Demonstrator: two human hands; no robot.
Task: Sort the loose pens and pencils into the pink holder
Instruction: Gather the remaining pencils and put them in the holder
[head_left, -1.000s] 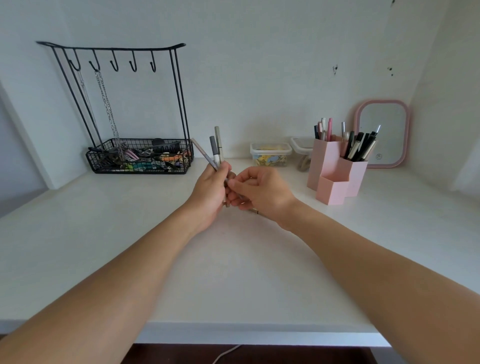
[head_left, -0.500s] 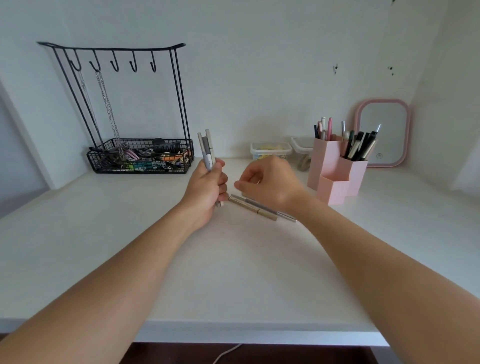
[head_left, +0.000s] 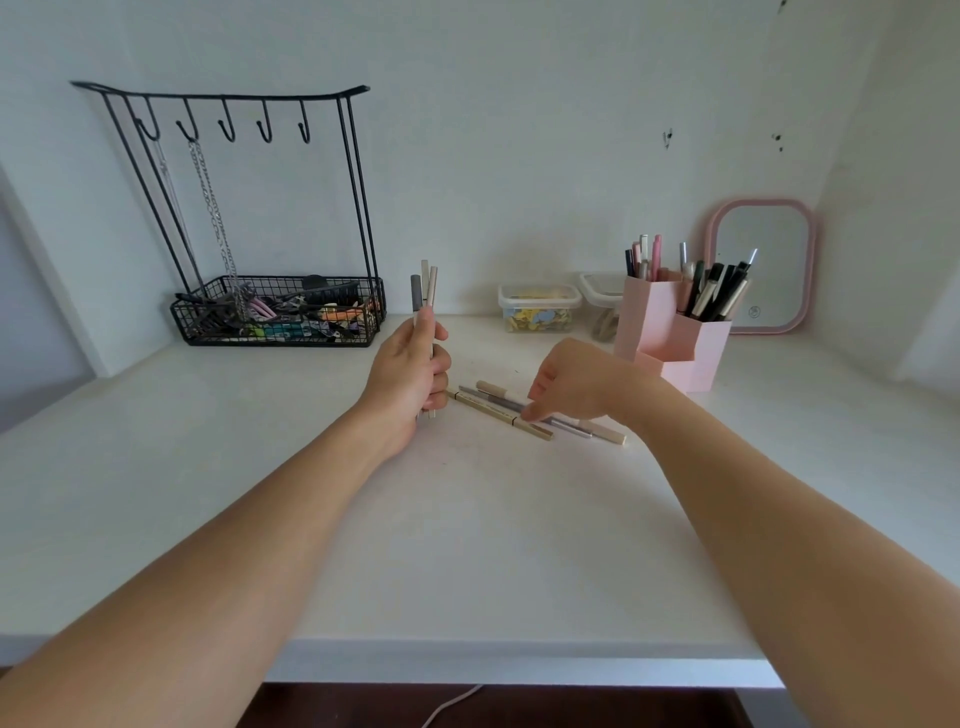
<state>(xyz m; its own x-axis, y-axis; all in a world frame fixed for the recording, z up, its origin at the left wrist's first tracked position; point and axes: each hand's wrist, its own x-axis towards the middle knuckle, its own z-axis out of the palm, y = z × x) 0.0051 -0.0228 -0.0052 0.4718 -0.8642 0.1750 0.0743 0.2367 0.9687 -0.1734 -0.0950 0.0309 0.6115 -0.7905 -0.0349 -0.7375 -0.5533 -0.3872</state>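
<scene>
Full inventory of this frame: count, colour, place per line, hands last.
held pens: three, grey and beige, upright in left hand
loose pens: three, beige and grey, flat on desk centre
pink holder: one, stocked with pens, right rear
desk: one, white
wire rack: one, black, left rear, chains on hooks
clear tubs: two, behind centre
mirror: one, pink frame, against wall
left hand: grips held pens
right hand: fingertips touching loose pens

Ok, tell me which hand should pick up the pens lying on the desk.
Right. The right hand is free and its fingertips already touch the loose pens; the left hand grips an upright bundle of pens.
</scene>
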